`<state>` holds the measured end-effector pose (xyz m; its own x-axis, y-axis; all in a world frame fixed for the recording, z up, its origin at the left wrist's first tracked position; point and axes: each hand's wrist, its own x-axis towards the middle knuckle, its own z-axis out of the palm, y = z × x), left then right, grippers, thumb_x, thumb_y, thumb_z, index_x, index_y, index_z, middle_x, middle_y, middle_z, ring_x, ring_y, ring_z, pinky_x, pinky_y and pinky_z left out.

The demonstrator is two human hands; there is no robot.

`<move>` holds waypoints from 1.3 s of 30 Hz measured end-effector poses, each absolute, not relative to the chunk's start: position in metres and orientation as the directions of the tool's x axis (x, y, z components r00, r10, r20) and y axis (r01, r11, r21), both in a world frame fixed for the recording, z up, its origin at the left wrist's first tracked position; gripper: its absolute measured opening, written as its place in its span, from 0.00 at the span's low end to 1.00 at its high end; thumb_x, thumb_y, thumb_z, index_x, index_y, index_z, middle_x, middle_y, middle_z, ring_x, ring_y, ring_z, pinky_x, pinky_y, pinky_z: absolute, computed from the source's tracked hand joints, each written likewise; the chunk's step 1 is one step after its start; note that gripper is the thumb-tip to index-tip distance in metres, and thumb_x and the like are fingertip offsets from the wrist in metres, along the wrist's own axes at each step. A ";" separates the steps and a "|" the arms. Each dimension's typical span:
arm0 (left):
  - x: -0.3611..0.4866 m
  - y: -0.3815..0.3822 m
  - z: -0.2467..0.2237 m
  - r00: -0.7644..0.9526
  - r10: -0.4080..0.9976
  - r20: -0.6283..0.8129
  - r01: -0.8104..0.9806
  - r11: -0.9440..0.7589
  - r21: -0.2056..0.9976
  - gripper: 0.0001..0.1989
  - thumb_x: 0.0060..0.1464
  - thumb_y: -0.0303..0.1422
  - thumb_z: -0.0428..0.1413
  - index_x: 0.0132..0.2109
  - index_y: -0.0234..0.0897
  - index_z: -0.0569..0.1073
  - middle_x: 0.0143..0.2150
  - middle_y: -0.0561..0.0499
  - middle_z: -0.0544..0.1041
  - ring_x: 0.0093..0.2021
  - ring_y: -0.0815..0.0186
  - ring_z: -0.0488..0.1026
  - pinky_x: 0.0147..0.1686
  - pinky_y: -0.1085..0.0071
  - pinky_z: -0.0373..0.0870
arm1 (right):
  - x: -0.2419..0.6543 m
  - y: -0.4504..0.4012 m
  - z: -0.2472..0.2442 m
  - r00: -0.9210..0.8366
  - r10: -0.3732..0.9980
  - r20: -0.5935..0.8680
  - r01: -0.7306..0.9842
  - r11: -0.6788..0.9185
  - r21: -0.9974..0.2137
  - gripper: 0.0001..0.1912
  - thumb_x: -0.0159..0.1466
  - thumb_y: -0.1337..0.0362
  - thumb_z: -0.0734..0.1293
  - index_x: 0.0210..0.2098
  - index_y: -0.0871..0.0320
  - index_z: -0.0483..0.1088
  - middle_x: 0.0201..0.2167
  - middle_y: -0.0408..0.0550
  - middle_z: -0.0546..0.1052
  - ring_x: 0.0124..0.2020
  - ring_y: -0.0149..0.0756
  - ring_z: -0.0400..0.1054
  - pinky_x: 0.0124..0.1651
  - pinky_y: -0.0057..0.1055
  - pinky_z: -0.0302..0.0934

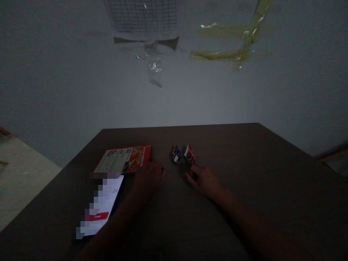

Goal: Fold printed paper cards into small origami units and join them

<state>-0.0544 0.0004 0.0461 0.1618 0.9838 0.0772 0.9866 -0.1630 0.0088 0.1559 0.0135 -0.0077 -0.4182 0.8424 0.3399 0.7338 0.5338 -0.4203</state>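
My left hand (150, 176) rests on the table with its fingers curled in, beside the lower right corner of a flat red and cream printed box or booklet (116, 159). Nothing shows in that hand. My right hand (205, 181) lies just below a small folded red and white paper piece (190, 154); its thumb and forefinger are apart, with nothing visible between them. Whether a fingertip touches the piece I cannot tell. Left of it stands a similar small folded piece (177, 155) in blue, white and red.
A lit phone or tablet (106, 203), partly pixelated, lies on the dark table (228, 145) beside my left forearm. Behind the table is a pale wall (185, 105) with yellowish tape (217, 55) and a small clear plastic piece (155, 70).
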 end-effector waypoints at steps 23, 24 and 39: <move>-0.121 0.008 0.036 -0.015 0.999 0.052 0.998 0.018 -0.060 0.18 0.58 0.31 0.41 0.41 0.35 0.75 0.42 0.42 0.76 0.42 0.56 0.73 0.37 0.65 0.68 | 0.153 0.012 -0.008 -0.556 0.790 0.258 0.661 0.609 -0.440 0.10 0.63 0.61 0.61 0.27 0.58 0.65 0.22 0.42 0.69 0.22 0.27 0.62 0.26 0.24 0.49; -0.120 0.008 0.037 -0.039 0.998 0.053 0.997 0.042 -0.059 0.18 0.58 0.32 0.41 0.41 0.36 0.75 0.42 0.42 0.76 0.43 0.55 0.73 0.37 0.64 0.68 | 0.153 0.012 -0.008 -0.555 0.791 0.255 0.660 0.606 -0.444 0.09 0.63 0.61 0.61 0.27 0.58 0.65 0.22 0.41 0.69 0.22 0.27 0.62 0.26 0.24 0.49; -0.129 0.012 0.051 -0.204 0.979 0.006 0.969 0.201 0.143 0.15 0.53 0.42 0.51 0.38 0.43 0.79 0.42 0.48 0.79 0.42 0.54 0.74 0.36 0.64 0.68 | 0.154 0.012 -0.010 -0.550 0.794 0.257 0.680 0.605 -0.414 0.09 0.63 0.61 0.62 0.28 0.58 0.65 0.22 0.41 0.70 0.22 0.27 0.62 0.26 0.24 0.48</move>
